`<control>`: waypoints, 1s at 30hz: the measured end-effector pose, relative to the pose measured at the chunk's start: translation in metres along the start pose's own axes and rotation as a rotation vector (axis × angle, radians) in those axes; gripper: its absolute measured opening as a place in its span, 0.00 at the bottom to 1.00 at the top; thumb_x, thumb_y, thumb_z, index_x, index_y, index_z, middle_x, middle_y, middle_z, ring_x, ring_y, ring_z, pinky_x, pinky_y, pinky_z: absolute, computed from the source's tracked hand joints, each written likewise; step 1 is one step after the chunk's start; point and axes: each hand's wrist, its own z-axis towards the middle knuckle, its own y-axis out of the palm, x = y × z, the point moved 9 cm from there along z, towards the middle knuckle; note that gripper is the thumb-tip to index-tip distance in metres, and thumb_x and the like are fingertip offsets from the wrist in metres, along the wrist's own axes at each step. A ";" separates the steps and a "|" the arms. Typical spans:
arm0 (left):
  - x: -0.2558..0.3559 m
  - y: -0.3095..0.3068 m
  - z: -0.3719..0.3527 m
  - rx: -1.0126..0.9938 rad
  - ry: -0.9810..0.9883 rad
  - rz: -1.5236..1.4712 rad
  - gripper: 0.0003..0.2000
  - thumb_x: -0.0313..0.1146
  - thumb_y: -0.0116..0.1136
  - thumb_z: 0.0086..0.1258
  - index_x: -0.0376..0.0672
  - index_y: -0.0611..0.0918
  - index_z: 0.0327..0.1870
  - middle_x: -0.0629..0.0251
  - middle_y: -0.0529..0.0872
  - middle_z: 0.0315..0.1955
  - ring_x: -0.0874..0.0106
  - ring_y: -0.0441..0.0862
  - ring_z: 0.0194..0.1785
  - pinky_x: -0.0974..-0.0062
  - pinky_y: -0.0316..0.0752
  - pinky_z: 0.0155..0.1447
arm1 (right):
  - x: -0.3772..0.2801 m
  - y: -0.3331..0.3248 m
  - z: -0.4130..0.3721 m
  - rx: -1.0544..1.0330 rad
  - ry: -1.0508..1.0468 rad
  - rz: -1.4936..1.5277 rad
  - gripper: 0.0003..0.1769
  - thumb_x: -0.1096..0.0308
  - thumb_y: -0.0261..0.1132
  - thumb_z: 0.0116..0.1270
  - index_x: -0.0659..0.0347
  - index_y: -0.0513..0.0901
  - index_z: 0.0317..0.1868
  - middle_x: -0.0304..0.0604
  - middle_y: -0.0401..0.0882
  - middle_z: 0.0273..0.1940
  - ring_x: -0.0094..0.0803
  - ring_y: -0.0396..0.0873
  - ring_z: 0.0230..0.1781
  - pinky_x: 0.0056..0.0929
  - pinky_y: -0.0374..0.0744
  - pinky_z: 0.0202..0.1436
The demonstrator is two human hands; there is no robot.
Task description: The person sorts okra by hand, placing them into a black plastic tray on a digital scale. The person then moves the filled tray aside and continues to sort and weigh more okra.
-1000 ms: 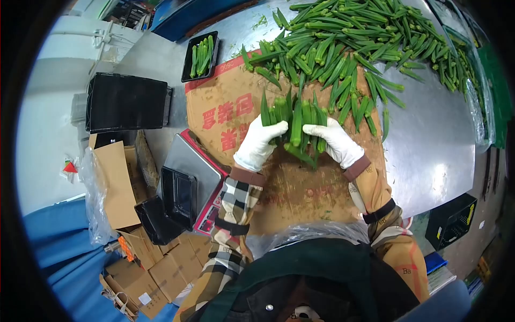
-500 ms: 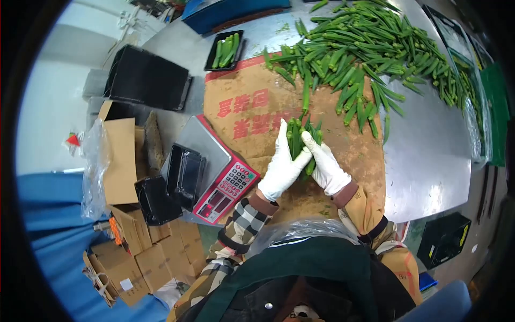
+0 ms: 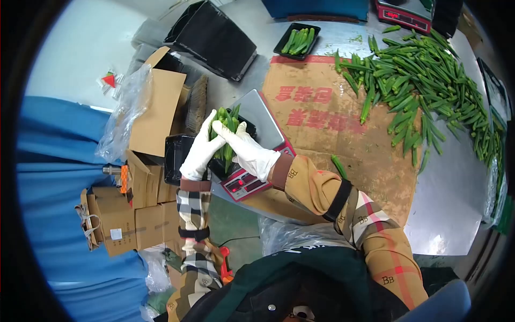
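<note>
Both hands wear white gloves and press a bunch of green okra (image 3: 225,120) between them, over a black tray on the red-edged scale (image 3: 260,114). My left hand (image 3: 201,150) is on the bunch's left side and my right hand (image 3: 248,150) on its right, fingers closed around it. The hands hide much of the tray. A single okra (image 3: 339,166) lies on the cardboard sheet (image 3: 322,139). The large okra pile (image 3: 429,86) spreads over the metal table at the right.
A filled black tray (image 3: 298,41) stands behind the cardboard. Black stacked trays (image 3: 214,40) and an open carton (image 3: 155,112) are at the left. A second scale (image 3: 405,17) and a blue bin (image 3: 316,8) stand at the back.
Both hands have moved left with the okra, from above the cardboard to the tray on the scale. The view has shifted left, and a single okra now shows on the cardboard.
</note>
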 end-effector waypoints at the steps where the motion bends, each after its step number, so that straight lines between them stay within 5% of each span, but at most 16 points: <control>1: -0.026 -0.015 0.000 0.003 -0.043 0.004 0.36 0.35 0.64 0.76 0.37 0.60 0.81 0.55 0.72 0.73 0.67 0.69 0.75 0.70 0.63 0.78 | -0.001 0.005 -0.008 -0.032 0.031 -0.102 0.58 0.39 0.69 0.70 0.52 0.43 0.85 0.42 0.56 0.80 0.34 0.61 0.78 0.49 0.64 0.77; 3: -0.064 -0.038 0.001 0.006 -0.125 0.008 0.34 0.38 0.62 0.78 0.38 0.62 0.81 0.56 0.74 0.72 0.68 0.70 0.74 0.71 0.62 0.78 | -0.020 0.008 -0.043 -0.093 0.086 -0.307 0.59 0.38 0.68 0.70 0.52 0.41 0.86 0.43 0.55 0.81 0.34 0.58 0.80 0.50 0.63 0.78; 4: -0.053 -0.036 -0.006 0.013 -0.066 0.040 0.31 0.45 0.58 0.81 0.38 0.67 0.79 0.57 0.76 0.71 0.67 0.70 0.75 0.68 0.62 0.78 | -0.024 -0.006 -0.058 -0.052 0.141 -0.369 0.54 0.42 0.67 0.73 0.55 0.47 0.85 0.45 0.58 0.81 0.32 0.55 0.82 0.48 0.62 0.78; 6: -0.046 -0.053 -0.026 0.186 -0.123 -0.125 0.28 0.44 0.56 0.81 0.42 0.70 0.77 0.59 0.77 0.71 0.68 0.72 0.75 0.65 0.63 0.76 | -0.023 -0.071 -0.088 0.143 0.073 -0.363 0.32 0.56 0.60 0.81 0.65 0.67 0.77 0.49 0.74 0.72 0.33 0.73 0.72 0.41 0.74 0.72; 7: -0.050 -0.061 -0.036 0.276 -0.151 -0.211 0.27 0.44 0.55 0.81 0.43 0.72 0.76 0.60 0.78 0.71 0.69 0.73 0.74 0.63 0.64 0.76 | -0.030 -0.097 -0.115 0.116 0.070 -0.248 0.30 0.59 0.57 0.82 0.67 0.68 0.76 0.50 0.78 0.68 0.36 0.80 0.65 0.38 0.79 0.68; 13: -0.104 -0.120 -0.106 0.622 -0.204 -0.205 0.26 0.48 0.54 0.81 0.42 0.74 0.73 0.57 0.81 0.67 0.64 0.80 0.67 0.61 0.71 0.70 | -0.020 -0.295 -0.331 0.795 -0.092 -0.026 0.28 0.57 0.59 0.80 0.68 0.73 0.71 0.55 0.79 0.67 0.41 0.81 0.62 0.38 0.80 0.64; 18: -0.151 -0.115 -0.150 0.792 -0.289 -0.364 0.21 0.46 0.54 0.82 0.43 0.79 0.66 0.58 0.87 0.59 0.69 0.86 0.57 0.67 0.78 0.61 | 0.018 -0.375 -0.474 1.158 -0.108 -0.045 0.29 0.49 0.55 0.82 0.57 0.74 0.74 0.45 0.76 0.70 0.36 0.76 0.66 0.36 0.75 0.66; 21: -0.156 -0.100 -0.151 0.821 -0.298 -0.404 0.18 0.45 0.57 0.80 0.44 0.81 0.62 0.60 0.90 0.52 0.73 0.88 0.46 0.73 0.80 0.51 | 0.027 -0.369 -0.472 1.164 -0.138 -0.063 0.29 0.48 0.55 0.82 0.57 0.74 0.74 0.44 0.75 0.71 0.36 0.75 0.68 0.36 0.75 0.66; 25: -0.155 -0.096 -0.139 0.777 -0.342 -0.289 0.20 0.47 0.59 0.79 0.43 0.81 0.62 0.61 0.91 0.47 0.74 0.87 0.42 0.73 0.80 0.50 | 0.012 -0.339 -0.427 1.070 -0.168 -0.312 0.25 0.57 0.60 0.80 0.60 0.78 0.70 0.47 0.83 0.63 0.35 0.83 0.58 0.30 0.81 0.57; 26: -0.152 -0.093 -0.135 0.754 -0.363 -0.264 0.20 0.47 0.59 0.79 0.44 0.81 0.62 0.62 0.91 0.47 0.74 0.87 0.41 0.73 0.80 0.49 | 0.001 -0.319 -0.411 1.063 -0.183 -0.411 0.23 0.61 0.61 0.80 0.61 0.78 0.70 0.42 0.86 0.57 0.28 0.84 0.51 0.25 0.80 0.51; 29: -0.148 -0.088 -0.128 0.757 -0.311 -0.223 0.18 0.42 0.61 0.79 0.43 0.81 0.63 0.63 0.91 0.44 0.76 0.86 0.39 0.76 0.81 0.46 | -0.012 -0.298 -0.372 0.971 -0.168 -0.620 0.20 0.64 0.61 0.80 0.62 0.79 0.68 0.41 0.86 0.54 0.24 0.83 0.47 0.21 0.79 0.49; 30: -0.149 -0.089 -0.127 0.788 -0.237 -0.193 0.18 0.40 0.62 0.79 0.42 0.81 0.63 0.64 0.91 0.43 0.77 0.86 0.39 0.77 0.81 0.46 | -0.016 -0.291 -0.358 0.938 -0.197 -0.619 0.18 0.70 0.61 0.79 0.66 0.80 0.65 0.42 0.86 0.52 0.27 0.84 0.52 0.22 0.80 0.55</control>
